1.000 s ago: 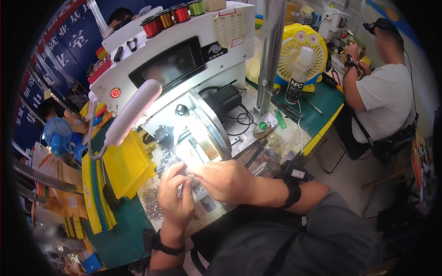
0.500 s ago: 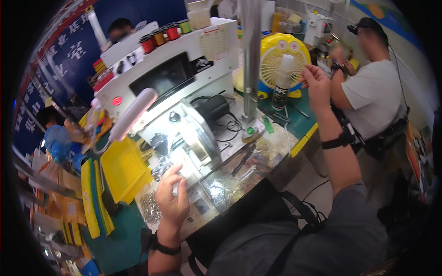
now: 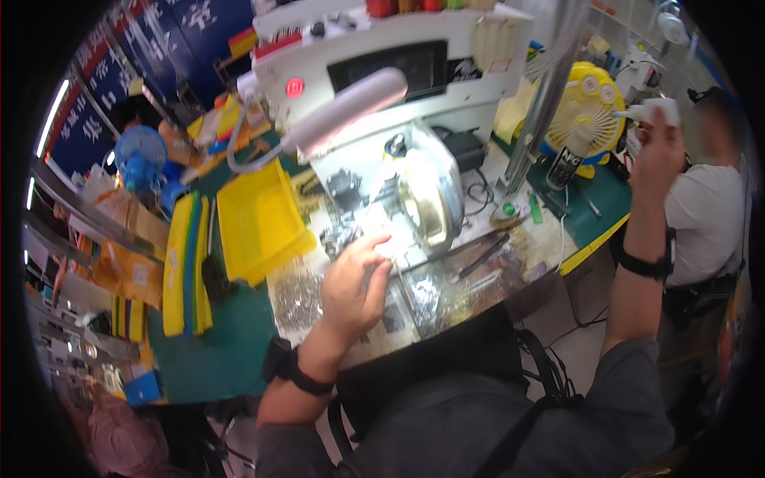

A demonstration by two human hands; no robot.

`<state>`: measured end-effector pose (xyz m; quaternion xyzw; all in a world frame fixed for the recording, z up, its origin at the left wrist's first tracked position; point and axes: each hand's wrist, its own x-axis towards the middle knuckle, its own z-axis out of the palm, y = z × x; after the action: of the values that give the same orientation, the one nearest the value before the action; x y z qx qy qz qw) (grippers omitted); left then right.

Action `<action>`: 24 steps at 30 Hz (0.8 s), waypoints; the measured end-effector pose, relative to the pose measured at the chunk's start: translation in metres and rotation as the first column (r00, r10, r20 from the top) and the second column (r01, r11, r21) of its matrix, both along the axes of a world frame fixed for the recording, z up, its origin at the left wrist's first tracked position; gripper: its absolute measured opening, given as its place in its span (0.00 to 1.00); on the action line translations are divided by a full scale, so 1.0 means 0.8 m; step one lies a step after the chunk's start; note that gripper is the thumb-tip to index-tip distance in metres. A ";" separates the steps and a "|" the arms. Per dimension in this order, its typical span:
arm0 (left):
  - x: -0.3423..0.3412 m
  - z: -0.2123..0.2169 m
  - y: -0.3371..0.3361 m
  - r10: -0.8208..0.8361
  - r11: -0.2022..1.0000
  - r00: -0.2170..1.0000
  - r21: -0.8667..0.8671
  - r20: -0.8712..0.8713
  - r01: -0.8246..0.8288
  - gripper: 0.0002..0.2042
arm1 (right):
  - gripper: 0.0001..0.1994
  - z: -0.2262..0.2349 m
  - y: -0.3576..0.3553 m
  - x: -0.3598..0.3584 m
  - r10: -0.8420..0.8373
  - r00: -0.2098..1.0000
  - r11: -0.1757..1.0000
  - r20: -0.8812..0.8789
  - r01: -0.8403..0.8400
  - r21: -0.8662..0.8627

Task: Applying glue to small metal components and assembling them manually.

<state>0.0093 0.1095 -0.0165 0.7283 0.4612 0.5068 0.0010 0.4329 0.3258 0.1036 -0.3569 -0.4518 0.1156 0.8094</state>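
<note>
Blue wall (image 3: 159, 68): large white characters cross it at far left, softened by blur.
Paper packet (image 3: 123, 275): brown, with a small white label whose print is too small to read.
Yellow tray (image 3: 259, 227): tilted on the green bench, beside striped yellow-and-blue strips (image 3: 185, 267).
Left hand (image 3: 353, 291): raised just in front of the wheel (image 3: 450, 187), fingers curled, thumb and forefinger tips apart; whether anything small is held cannot be told.
White machine (image 3: 315, 103): a dark screen (image 3: 386, 72), a black badge (image 3: 462, 70) with a pale emblem and, right of that, a paper sheet (image 3: 494, 44) of faint print.
Black bottle (image 3: 564, 167): upright, bold white lettering on its side, before a yellow fan (image 3: 586, 107).
Right hand (image 3: 660, 159): lifted at right, fingers closed around a white squeeze bottle (image 3: 663, 109), its nozzle pointing left.
Co-worker (image 3: 705, 215): in a white shirt, behind the right forearm.
</note>
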 end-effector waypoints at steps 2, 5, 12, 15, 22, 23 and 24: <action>-0.001 0.000 0.005 -0.014 1.000 1.000 0.023 0.006 0.014 0.07 | 0.17 0.001 -0.054 -0.017 0.385 0.922 0.919 -0.027 -0.381 0.105; -0.001 0.001 0.014 -0.037 0.999 0.999 0.024 0.038 0.036 0.07 | 0.19 -0.043 -0.134 -0.081 0.598 0.801 0.800 -0.020 -0.596 0.068; -0.003 -0.002 0.010 -0.048 0.998 0.998 0.032 0.041 0.047 0.06 | 0.20 -0.091 -0.185 -0.219 0.751 0.574 0.630 0.328 -0.771 -0.093; -0.002 0.002 0.007 -0.044 0.999 0.999 0.015 0.020 0.044 0.06 | 0.21 -0.085 -0.184 -0.239 0.779 0.545 0.602 0.311 -0.788 -0.127; -0.001 0.001 0.003 -0.040 0.997 0.997 -0.069 0.063 0.045 0.03 | 0.20 -0.081 -0.181 -0.254 0.787 0.515 0.590 0.340 -0.790 -0.170; -0.001 0.001 0.003 -0.040 0.997 0.997 -0.065 0.061 0.044 0.04 | 0.19 -0.081 -0.179 -0.255 0.773 0.521 0.605 0.362 -0.778 -0.172; -0.001 0.001 0.003 -0.040 0.997 0.997 -0.066 0.062 0.044 0.04 | 0.19 -0.081 -0.177 -0.255 0.758 0.527 0.620 0.384 -0.765 -0.174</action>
<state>0.0082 0.1120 -0.0153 0.7216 0.4625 0.5127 0.0501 0.2288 0.1839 0.0392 -0.1334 -0.7258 0.3734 0.5622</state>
